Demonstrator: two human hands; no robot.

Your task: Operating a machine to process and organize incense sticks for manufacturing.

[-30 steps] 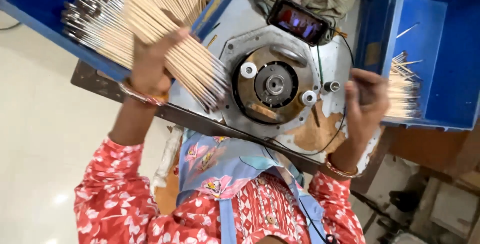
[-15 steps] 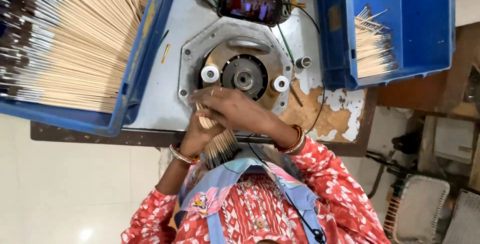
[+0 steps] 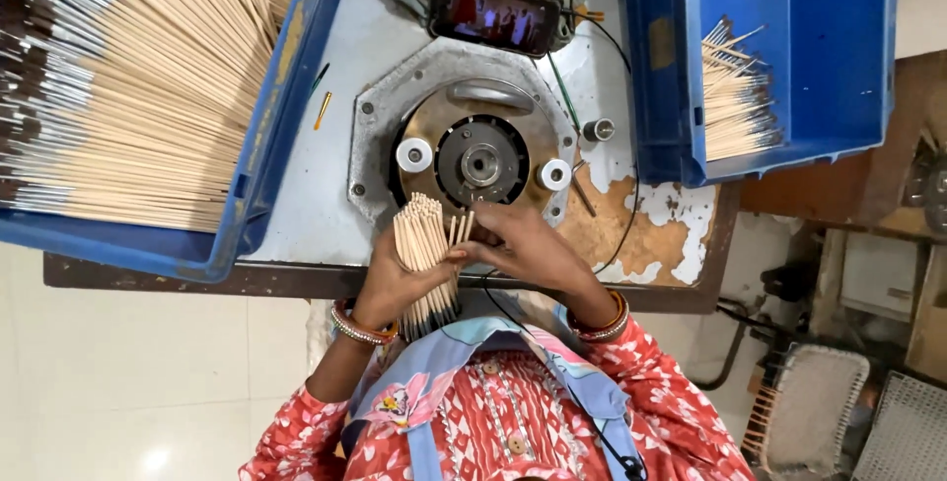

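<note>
My left hand (image 3: 393,282) grips a bundle of thin wooden sticks (image 3: 424,244) with dark-coated lower ends, held upright just in front of me. My right hand (image 3: 523,244) rests against the bundle's right side, its fingers pinching a few sticks near the top. Both hands sit at the near edge of a round metal machine head (image 3: 480,160) with a central hole and two white rollers, bolted to a grey plate (image 3: 375,126) on the worn table.
A blue crate (image 3: 286,96) at the left holds a large fan of sticks (image 3: 128,86). Another blue crate (image 3: 789,47) at the right holds a smaller pile of sticks (image 3: 735,106). A phone (image 3: 498,15) with a lit screen lies behind the machine. Cables run across the table.
My left hand left the big stick pile in the left crate and my right hand left the right crate. Both now meet in front of the machine, holding a bundle.
</note>
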